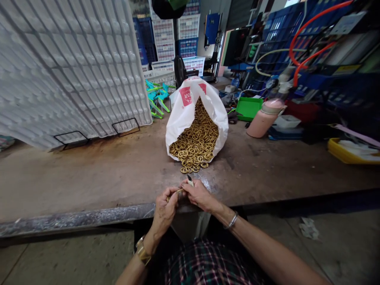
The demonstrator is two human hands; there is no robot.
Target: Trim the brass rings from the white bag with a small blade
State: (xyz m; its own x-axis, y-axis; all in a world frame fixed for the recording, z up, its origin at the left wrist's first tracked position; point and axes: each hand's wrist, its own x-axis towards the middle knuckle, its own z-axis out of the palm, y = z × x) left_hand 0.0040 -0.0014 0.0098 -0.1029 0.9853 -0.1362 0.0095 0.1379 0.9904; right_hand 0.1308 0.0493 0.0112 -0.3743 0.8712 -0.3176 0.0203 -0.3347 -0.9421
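My left hand (166, 204), with a gold watch on its wrist, is closed around brass rings (169, 198) at the table's front edge. One brass ring (179, 190) sticks out between my two hands. My right hand (198, 193) is closed on a pale-handled tool with a dark pointed tip (190, 180), which looks like a small knife; its fingertips meet the ring. Just beyond my hands, a white sack (178, 118) lies on its side with its mouth towards me. Many brass rings (197, 136) fill it and spill onto the table.
Stacked white plastic trays (83, 71) stand at the left of the brown table (124, 174), with wire frames at their foot. At the right are a pink bottle (263, 120), a green tray (248, 109) and a yellow tray (341, 154). Teal-green clips (157, 97) lie behind the sack.
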